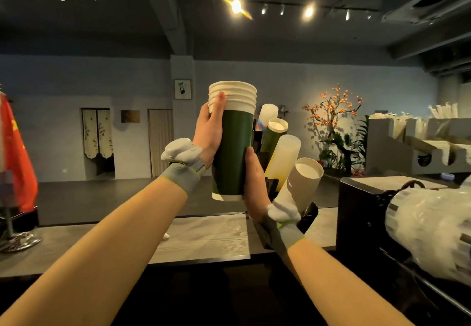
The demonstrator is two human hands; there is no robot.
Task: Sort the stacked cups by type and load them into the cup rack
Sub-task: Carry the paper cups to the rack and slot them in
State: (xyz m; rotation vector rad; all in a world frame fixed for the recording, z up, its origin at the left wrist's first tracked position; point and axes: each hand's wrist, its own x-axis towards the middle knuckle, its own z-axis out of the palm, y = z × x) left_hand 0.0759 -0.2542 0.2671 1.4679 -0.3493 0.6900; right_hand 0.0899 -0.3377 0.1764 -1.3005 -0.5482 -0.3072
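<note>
I hold a stack of dark green paper cups (233,152) with white rims upright at chest height over the counter. My left hand (210,131) grips its upper left side, thumb on the rims. My right hand (253,185) clasps its lower right side near the base. Right behind the stack stands the black cup rack (309,214), its slanted tubes holding a green cup stack (274,134), two translucent plastic cup stacks (285,160) and a beige paper cup stack (303,185).
A grey wooden counter (204,239) runs below my arms. A black machine (362,218) with a plastic-wrapped roll (428,234) sits at right. A straw and lid organiser (407,144) stands behind it. A red flag (15,157) on a stand is at far left.
</note>
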